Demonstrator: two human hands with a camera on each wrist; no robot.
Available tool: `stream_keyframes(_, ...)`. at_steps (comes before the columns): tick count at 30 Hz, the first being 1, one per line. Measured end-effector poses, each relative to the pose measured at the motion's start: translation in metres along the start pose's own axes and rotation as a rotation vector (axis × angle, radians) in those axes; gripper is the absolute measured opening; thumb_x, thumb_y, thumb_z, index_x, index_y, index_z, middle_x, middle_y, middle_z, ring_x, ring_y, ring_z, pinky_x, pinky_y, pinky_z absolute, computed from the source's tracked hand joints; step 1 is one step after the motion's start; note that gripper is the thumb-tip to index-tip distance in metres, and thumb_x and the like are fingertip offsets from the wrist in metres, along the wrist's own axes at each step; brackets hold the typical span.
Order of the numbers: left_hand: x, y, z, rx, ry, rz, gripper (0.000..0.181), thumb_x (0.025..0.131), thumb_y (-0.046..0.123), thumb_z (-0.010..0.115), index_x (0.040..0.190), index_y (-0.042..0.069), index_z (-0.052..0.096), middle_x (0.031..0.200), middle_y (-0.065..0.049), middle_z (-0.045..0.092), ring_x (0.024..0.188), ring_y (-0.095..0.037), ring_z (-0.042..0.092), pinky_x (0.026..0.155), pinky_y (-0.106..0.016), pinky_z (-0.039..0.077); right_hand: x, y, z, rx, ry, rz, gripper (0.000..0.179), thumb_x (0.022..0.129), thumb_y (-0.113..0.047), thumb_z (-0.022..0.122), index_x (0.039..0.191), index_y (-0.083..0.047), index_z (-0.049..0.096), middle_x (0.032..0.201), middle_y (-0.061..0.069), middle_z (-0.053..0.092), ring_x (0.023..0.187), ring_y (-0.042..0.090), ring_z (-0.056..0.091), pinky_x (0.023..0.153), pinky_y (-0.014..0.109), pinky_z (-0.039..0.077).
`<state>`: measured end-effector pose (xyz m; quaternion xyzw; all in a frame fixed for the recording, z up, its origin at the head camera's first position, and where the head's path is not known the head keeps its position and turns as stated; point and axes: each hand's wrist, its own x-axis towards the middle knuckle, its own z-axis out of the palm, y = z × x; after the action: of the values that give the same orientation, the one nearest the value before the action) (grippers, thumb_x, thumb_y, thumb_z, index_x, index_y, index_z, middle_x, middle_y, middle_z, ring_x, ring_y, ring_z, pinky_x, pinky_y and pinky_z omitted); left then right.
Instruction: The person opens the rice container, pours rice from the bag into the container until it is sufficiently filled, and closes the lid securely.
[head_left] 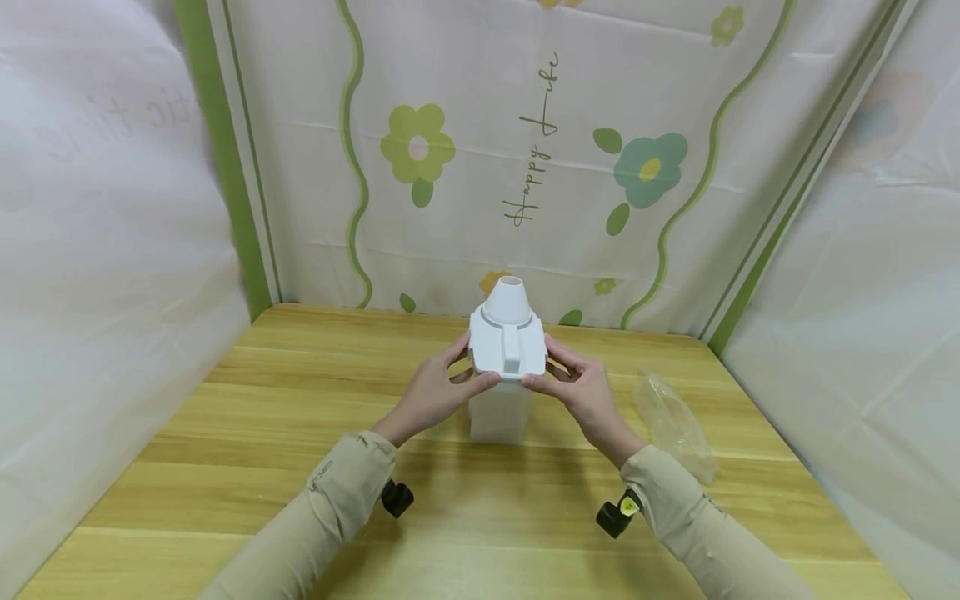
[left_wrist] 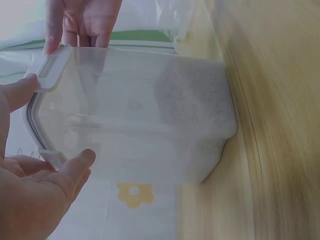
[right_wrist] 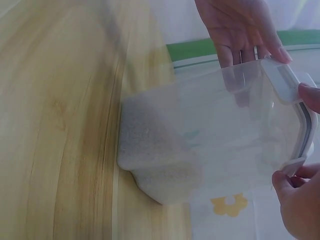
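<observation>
A tall translucent storage container (head_left: 497, 417) stands upright on the wooden table, with pale grain-like contents (left_wrist: 195, 97) filling its lower part. Its white lid (head_left: 491, 343) carries a cone-shaped spout (head_left: 507, 302) on top. My left hand (head_left: 433, 390) grips the lid's left side, thumb on the front edge and fingers round at the side clip. From the right, my right hand (head_left: 588, 398) holds the lid in a mirrored way, its thumb close to the left one. Both wrist views show clips (right_wrist: 281, 81) hanging down over the container's rim, with fingertips on them.
A crumpled clear plastic bag (head_left: 675, 425) lies on the wooden table (head_left: 360, 367), right of the container. Behind the table hangs a white curtain (head_left: 465, 75) with flowers and lettering. Further white cloth panels (head_left: 112, 250) stand at both sides.
</observation>
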<state>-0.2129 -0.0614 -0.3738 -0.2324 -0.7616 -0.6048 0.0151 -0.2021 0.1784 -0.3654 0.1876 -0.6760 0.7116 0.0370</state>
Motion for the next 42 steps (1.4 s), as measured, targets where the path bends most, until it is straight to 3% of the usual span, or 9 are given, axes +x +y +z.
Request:
stream_keyframes(18, 0.0046, -0.0006, 0.0011, 0.003, 0.0, 0.047, 0.092, 0.087, 0.037, 0.076, 0.156, 0.005, 0.023, 0.154, -0.008, 0.035, 0.137, -0.022, 0.036, 0.098, -0.033, 0.047, 0.0047, 0.0024, -0.0022, 0.011, -0.004, 0.018, 0.073, 0.081, 0.001, 0.079, 0.145, 0.001, 0.044, 0.149, 0.013, 0.043, 0.13, 0.032, 0.047, 0.096, 0.034, 0.049)
stream_keyframes(25, 0.0057, 0.0005, 0.0006, 0.018, 0.008, 0.021, 0.091, 0.086, 0.042, 0.076, 0.156, 0.011, 0.027, 0.148, -0.003, 0.042, 0.133, -0.019, 0.042, 0.097, -0.031, 0.048, 0.0051, 0.0007, 0.0002, -0.019, 0.008, 0.0, 0.072, 0.081, -0.001, 0.08, 0.144, 0.001, 0.046, 0.148, 0.013, 0.045, 0.131, 0.032, 0.045, 0.097, 0.031, 0.048)
stream_keyframes(33, 0.0034, 0.0014, -0.0003, 0.093, 0.003, -0.03, 0.09, 0.086, 0.048, 0.074, 0.156, 0.019, 0.028, 0.151, 0.001, 0.039, 0.13, -0.026, 0.046, 0.098, -0.041, 0.049, 0.0023, 0.0021, 0.0023, -0.07, 0.019, -0.006, 0.066, 0.082, -0.001, 0.079, 0.142, 0.0, 0.051, 0.143, 0.013, 0.051, 0.125, 0.034, 0.047, 0.094, 0.033, 0.052)
stream_keyframes(42, 0.001, 0.0015, 0.0007, 0.187, 0.008, 0.017, 0.084, 0.089, 0.046, 0.071, 0.156, 0.019, 0.029, 0.151, 0.001, 0.039, 0.13, -0.023, 0.045, 0.098, -0.046, 0.049, -0.0007, 0.0011, 0.0035, -0.097, 0.048, 0.006, 0.067, 0.082, -0.008, 0.081, 0.142, -0.005, 0.052, 0.139, 0.01, 0.054, 0.121, 0.034, 0.05, 0.089, 0.035, 0.055)
